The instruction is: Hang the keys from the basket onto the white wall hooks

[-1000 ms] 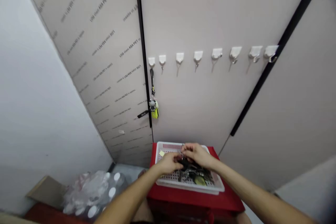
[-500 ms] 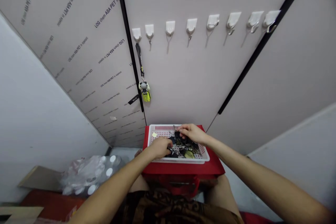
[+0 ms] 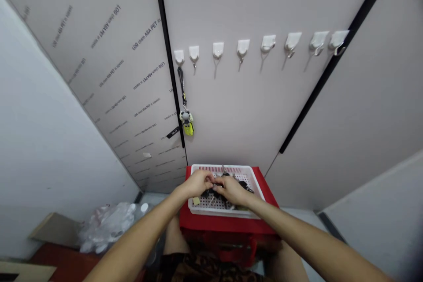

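so, hands [image 3: 231,190] at dark keys [image 3: 243,185], direction hidden, white plastic basket [image 3: 224,169] below

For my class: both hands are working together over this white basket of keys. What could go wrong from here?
The keys between the left hand and right hand could slip back into the pile. The white plastic basket nearly fills the red top, so a knock might shift it over the edge.

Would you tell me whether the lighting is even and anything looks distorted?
In the head view, light is soft and even, with faint shadows under the wall hooks; the wide lens makes the black wall strip lean; the left hand and right hand look slightly soft.
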A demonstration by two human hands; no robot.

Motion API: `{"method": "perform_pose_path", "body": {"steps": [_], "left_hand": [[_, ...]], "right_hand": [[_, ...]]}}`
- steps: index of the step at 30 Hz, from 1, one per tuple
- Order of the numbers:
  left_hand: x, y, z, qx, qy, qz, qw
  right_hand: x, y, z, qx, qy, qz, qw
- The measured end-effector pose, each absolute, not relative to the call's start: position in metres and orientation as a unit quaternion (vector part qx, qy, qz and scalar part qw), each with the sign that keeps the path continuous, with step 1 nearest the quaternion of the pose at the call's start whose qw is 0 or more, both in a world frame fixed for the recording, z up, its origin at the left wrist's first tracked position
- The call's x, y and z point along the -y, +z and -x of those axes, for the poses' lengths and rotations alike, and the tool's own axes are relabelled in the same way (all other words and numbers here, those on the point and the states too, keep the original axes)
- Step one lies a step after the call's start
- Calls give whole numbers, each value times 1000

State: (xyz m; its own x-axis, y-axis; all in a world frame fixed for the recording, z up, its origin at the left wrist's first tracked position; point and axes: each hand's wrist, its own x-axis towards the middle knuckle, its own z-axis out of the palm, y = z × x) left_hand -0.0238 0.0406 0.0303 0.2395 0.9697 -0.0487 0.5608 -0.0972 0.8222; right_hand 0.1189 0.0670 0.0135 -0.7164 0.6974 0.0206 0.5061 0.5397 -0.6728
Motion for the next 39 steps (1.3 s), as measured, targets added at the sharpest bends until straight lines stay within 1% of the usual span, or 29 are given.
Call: {"method": "perform_pose_path", "body": {"steps": [4, 6, 8, 10, 12, 14, 16, 19, 22, 25, 27, 31, 33, 35, 36, 37, 39], "left_hand": [[-47, 54, 33, -547, 453, -592, 380], [-56, 77, 37, -519, 529, -541, 396], [-67, 106, 39, -482, 567, -532, 404], [-76, 137, 38, -456, 604, -549, 356], [-85, 165, 39, -447, 643, -560, 270], [-93, 187, 41, -454, 665, -562, 190], [-99, 201, 45, -476, 664, -560, 138], [-107, 211, 52, -514, 638, -562, 112], [-113, 209, 55, -536, 607, -572, 127], [-116, 202, 54, -553, 573, -586, 147], [-115, 196, 53, -562, 559, -591, 152], [-105, 178, 52, -580, 549, -578, 167], [-98, 161, 51, -583, 541, -578, 181], [-91, 136, 48, -585, 522, -590, 194], [-87, 122, 45, -589, 502, -600, 203], [-83, 106, 41, -595, 474, -613, 212], [-74, 75, 33, -606, 400, -650, 225]], "right_hand": [[-71, 36, -108, 828, 407, 322, 214], [-81, 64, -99, 804, 425, 318, 267], [-95, 102, -87, 791, 409, 309, 334], [-109, 143, -73, 788, 369, 292, 396], [-121, 182, -58, 780, 332, 278, 452], [-132, 212, -44, 758, 331, 272, 493], [-140, 232, -32, 726, 361, 276, 516], [-146, 247, -20, 688, 419, 284, 520], [-151, 248, -15, 653, 469, 295, 516], [-158, 241, -13, 643, 474, 325, 506], [-164, 236, -14, 666, 438, 344, 496], [-167, 223, -26, 734, 297, 380, 478], [-163, 210, -38, 747, 247, 382, 486], [-155, 188, -55, 756, 229, 372, 487], [-150, 174, -64, 767, 232, 371, 469], [-143, 158, -73, 785, 241, 372, 433], [-130, 122, -93, 827, 264, 377, 323]]}}
